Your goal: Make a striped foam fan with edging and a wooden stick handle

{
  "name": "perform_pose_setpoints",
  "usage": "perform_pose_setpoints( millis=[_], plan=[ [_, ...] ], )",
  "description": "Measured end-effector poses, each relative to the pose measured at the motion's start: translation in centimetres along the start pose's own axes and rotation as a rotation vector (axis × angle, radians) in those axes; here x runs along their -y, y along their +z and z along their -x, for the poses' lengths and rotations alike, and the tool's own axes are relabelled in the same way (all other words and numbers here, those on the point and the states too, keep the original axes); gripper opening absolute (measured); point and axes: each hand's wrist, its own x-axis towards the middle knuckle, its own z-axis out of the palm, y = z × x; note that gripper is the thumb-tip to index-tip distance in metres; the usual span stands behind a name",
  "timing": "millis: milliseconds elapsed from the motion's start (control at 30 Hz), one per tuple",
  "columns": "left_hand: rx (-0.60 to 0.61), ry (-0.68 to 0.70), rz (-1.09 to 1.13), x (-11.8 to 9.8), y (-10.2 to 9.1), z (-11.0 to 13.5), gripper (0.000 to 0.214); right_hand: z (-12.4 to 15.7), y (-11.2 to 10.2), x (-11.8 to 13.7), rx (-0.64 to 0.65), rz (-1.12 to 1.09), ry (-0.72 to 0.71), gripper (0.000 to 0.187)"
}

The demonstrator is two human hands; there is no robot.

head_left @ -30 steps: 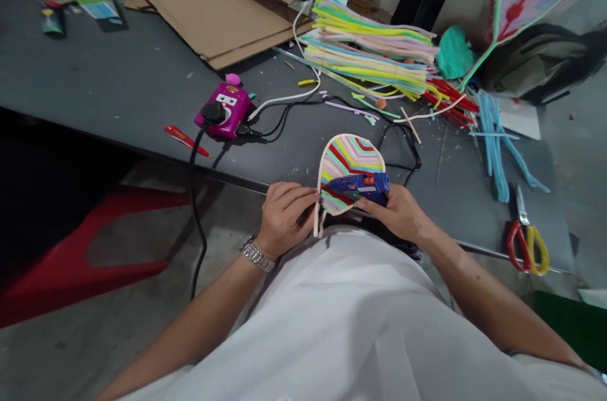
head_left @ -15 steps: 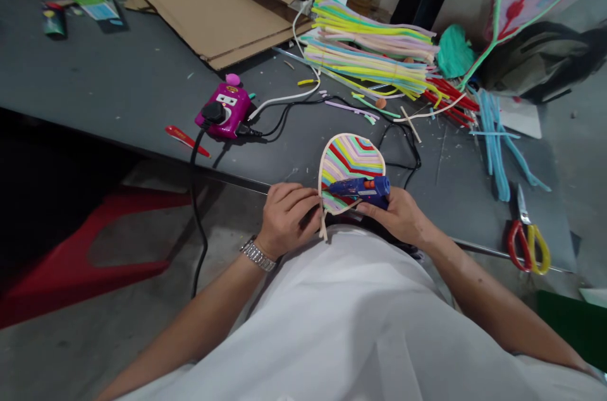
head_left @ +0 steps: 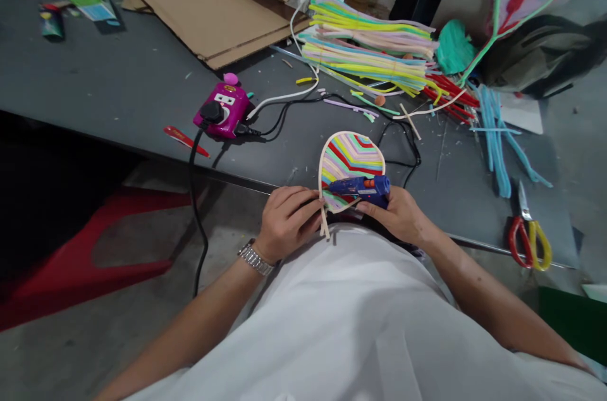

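Glue gun (head_left: pixel 360 186) held across a striped panel (head_left: pixel 351 157)
Right hand (head_left: pixel 398 214) grips the gun, left hand (head_left: pixel 289 221) pinches the panel's edge.

Left hand (head_left: pixel 288 222) drew pale strip end (head_left: pixel 324 225) inward.

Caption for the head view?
Right hand holds a blue glue gun over a striped rounded panel gripped by the left hand.

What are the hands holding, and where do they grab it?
The right hand grips a blue hot glue gun by its rear end; the left hand pinches the lower left edge of a striped pipe-cleaner shape.
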Motion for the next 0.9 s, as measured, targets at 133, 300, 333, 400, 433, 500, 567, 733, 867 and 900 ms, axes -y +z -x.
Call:
perform_pose_setpoints(
  millis=[133,300,333,400,433,500,567,733,867,900],
  plan=[
    [-0.011,0.003,-0.007,-0.09,0.07,-0.05,0.031,0.01,0.02,-0.21,0.006,0.003,0.005,0.049],
    [-0.029,-0.025,0.038,-0.12,0.26,-0.01,0.03,0.04,-0.01,-0.32,0.012,-0.011,-0.005,0.048],
    [-0.035,-0.029,0.05,-0.13,0.32,0.0,0.03,0.06,-0.02,-0.27,0.017,-0.011,0.0,0.048],
    [-0.042,-0.032,0.065,-0.16,0.4,0.0,0.03,0.11,-0.06,-0.17,0.021,-0.01,0.004,0.048],
    [-0.043,-0.034,0.069,-0.18,0.42,-0.02,0.029,0.14,-0.08,-0.11,0.019,-0.008,0.003,0.048],
    [-0.047,-0.041,0.074,-0.25,0.43,-0.07,0.028,0.21,-0.1,-0.03,0.017,-0.004,0.002,0.049],
    [-0.054,-0.051,0.08,-0.33,0.41,-0.13,0.025,0.3,-0.13,0.01,0.011,-0.004,0.008,0.049],
    [-0.065,-0.09,0.104,-0.42,0.37,-0.17,0.018,0.52,-0.18,-0.02,-0.014,-0.004,0.003,0.048],
    [-0.054,-0.112,0.115,-0.51,0.34,-0.17,0.015,0.52,-0.1,-0.05,-0.013,-0.014,-0.015,0.047],
    [-0.05,-0.113,0.117,-0.54,0.33,-0.19,0.016,0.5,-0.04,-0.06,-0.015,-0.022,-0.022,0.048]
  ],
)
